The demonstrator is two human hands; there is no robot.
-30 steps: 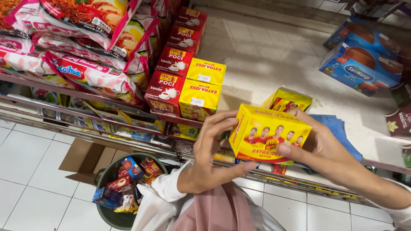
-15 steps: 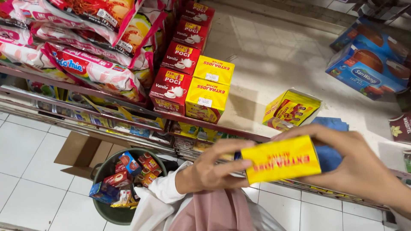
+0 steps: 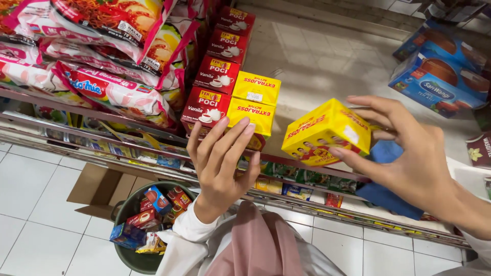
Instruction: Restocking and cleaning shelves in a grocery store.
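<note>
My right hand (image 3: 409,158) holds a yellow box (image 3: 327,132) by its ends, tilted, above the white shelf (image 3: 327,56). My left hand (image 3: 222,158) is free, fingers spread and raised, just in front of two stacked yellow boxes (image 3: 254,102) at the shelf's front edge. A row of red tea boxes (image 3: 220,71) runs back along the shelf beside them. A blue cloth (image 3: 388,194) lies under my right hand.
Noodle packets (image 3: 102,61) are piled at the left of the shelf. Blue boxes (image 3: 440,76) stand at the far right. On the tiled floor below stand a dark bucket (image 3: 133,255) with several small packs and a flattened cardboard box (image 3: 97,189).
My left hand has let go of the yellow box and lifted toward the stacked boxes. My right hand has turned the box and raised it over the shelf.
</note>
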